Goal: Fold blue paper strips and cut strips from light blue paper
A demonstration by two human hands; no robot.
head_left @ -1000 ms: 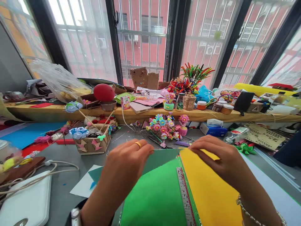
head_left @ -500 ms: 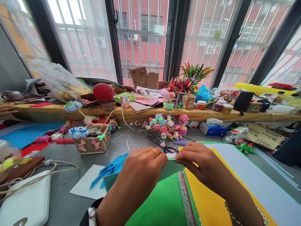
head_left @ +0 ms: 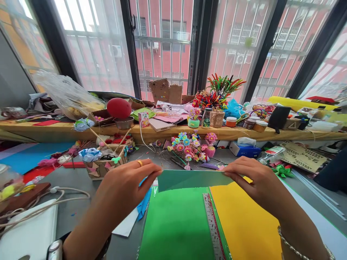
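My left hand (head_left: 125, 187), with a gold ring on one finger, pinches the left end of a teal paper strip (head_left: 189, 179). The strip's right end is pinched by my right hand (head_left: 253, 180). Held level, the strip hangs just above a bright green sheet (head_left: 176, 224) and a yellow sheet (head_left: 244, 224) lying on the grey table. A metal ruler (head_left: 213, 225) lies between the two sheets. Blue paper pieces (head_left: 143, 206) on a white sheet (head_left: 127, 225) show under my left hand.
A small woven basket with paper flowers (head_left: 104, 162) stands at the left, and a cluster of colourful paper flowers (head_left: 189, 146) sits behind the strip. A white device with cables (head_left: 29, 231) lies near left. The windowsill shelf (head_left: 162, 131) is crowded with craft supplies.
My hands have moved apart along the teal strip, so that it now hangs stretched and level between them. The left hand has moved left.
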